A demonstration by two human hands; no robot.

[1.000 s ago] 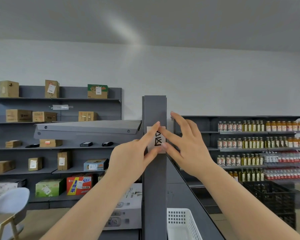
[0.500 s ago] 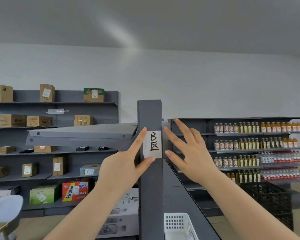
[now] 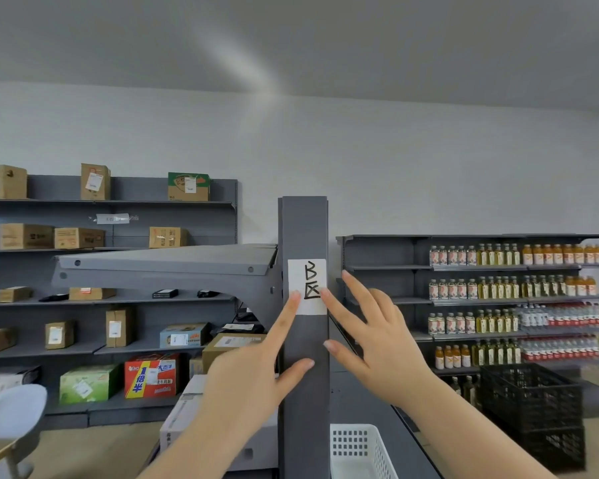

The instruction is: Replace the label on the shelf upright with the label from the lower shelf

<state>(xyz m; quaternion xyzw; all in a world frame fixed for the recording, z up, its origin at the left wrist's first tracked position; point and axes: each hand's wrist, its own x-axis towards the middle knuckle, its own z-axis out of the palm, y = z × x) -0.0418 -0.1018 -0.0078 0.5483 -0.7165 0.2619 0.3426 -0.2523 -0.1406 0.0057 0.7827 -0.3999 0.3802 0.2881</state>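
On the grey shelf upright (image 3: pixel 303 392): a white label (image 3: pixel 306 286).
Left hand (image 3: pixel 248 373) at 7 o'clock, right hand (image 3: pixel 382 340) at 4, fingers spread, index tips touching it.

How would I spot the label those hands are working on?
Find the tall grey shelf upright in the middle, closest to the camera. About halfway up its front face sits a white paper label, with the left hand and right hand fingertips at its lower corners. It alone bears bold black handwritten characters.

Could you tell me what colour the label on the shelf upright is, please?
White, with black handwritten characters; the head view shows the label clearly on the grey upright.
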